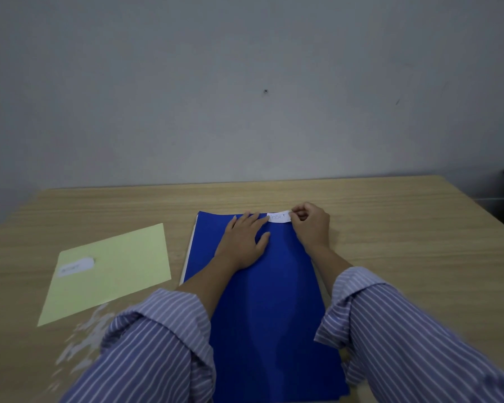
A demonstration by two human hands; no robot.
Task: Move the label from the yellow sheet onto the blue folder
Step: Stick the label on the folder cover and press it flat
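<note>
Two striped sleeves reach in from the near edge of the table, one on each side of the folder. The folder is deep blue and lies lengthwise at the table's middle, its near end running out of view and pale page edges showing along its left side. Left of it, apart from it, the sheet lies flat and skewed near the left edge; it is pale yellow, and a whitish oval patch with faint blurred writing sits near its left corner. Farther in, the left hand rests palm down on the folder's upper part, fingers spread flat and holding nothing, the fingertips reaching just beside the label. The label is a small white strip with light lettering too faint to read for sure, lying at the folder's far edge near its right corner. The right hand is curled at the label's right end, thumb and forefinger pinching it.
</note>
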